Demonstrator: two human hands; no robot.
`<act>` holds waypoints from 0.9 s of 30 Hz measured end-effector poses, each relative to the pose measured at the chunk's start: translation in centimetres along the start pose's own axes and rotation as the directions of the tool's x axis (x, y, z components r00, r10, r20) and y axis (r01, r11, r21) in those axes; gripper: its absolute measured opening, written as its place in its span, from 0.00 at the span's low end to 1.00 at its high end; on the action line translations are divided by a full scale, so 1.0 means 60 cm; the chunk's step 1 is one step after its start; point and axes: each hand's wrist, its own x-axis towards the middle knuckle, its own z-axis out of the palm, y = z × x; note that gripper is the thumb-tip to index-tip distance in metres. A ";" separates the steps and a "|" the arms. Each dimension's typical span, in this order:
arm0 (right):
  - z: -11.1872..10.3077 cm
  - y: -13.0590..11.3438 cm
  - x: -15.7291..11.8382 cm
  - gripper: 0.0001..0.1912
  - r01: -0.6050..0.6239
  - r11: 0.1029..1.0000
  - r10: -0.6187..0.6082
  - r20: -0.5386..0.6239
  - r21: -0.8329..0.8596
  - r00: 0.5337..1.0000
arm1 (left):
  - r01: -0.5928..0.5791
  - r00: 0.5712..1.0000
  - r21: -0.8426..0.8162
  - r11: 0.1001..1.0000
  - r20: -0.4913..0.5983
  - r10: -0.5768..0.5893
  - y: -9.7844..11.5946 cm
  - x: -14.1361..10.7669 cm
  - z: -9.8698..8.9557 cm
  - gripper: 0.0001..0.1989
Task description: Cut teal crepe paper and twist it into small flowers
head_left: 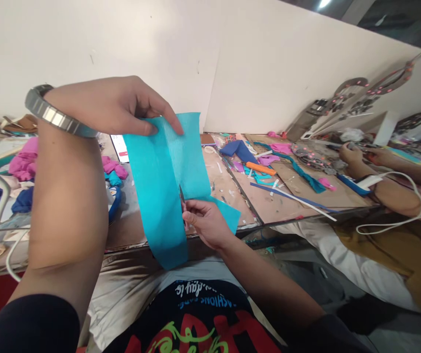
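Observation:
My left hand (133, 105), a metal watch at its wrist, pinches the top edge of a turquoise sheet of fabric (155, 181) and holds it up above the table's front edge. Lower down, my right hand (206, 220) is closed around a pair of scissors (183, 206). The blades point upward at the top of a long slit, which parts the sheet into a left strip and a right piece. Most of the scissors' handle is hidden by my fingers. Behind my right hand, a corner of the turquoise sheet lies over the table edge.
An orange-handled cutter (261, 168), blue scraps (238, 151) and a white strip (302, 205) lie on the table to the right. Pink fabric (24, 159) is bunched at left. A phone (120, 147) stands behind the sheet. At far right, another person's hands (354, 154) work beside a white cable (412, 182).

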 end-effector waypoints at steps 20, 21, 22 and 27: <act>-0.003 0.003 -0.006 0.22 -0.035 0.999 0.034 -0.021 -0.037 0.999 | 0.006 1.000 -0.071 0.997 0.023 -0.004 0.001 0.000 0.000 0.24; -0.003 0.004 -0.006 0.22 -0.035 0.999 0.034 -0.023 -0.036 0.999 | 0.016 1.000 -0.063 0.998 0.026 -0.014 0.001 0.000 0.000 0.25; -0.003 0.004 -0.007 0.22 -0.035 0.999 0.034 -0.024 -0.033 0.999 | 0.021 0.999 -0.058 0.998 0.031 -0.019 0.002 -0.001 -0.001 0.25; 0.000 0.003 -0.005 0.22 -0.015 1.000 0.015 -0.005 -0.005 1.000 | 0.014 0.999 -0.062 0.998 0.043 -0.012 0.004 -0.001 -0.003 0.26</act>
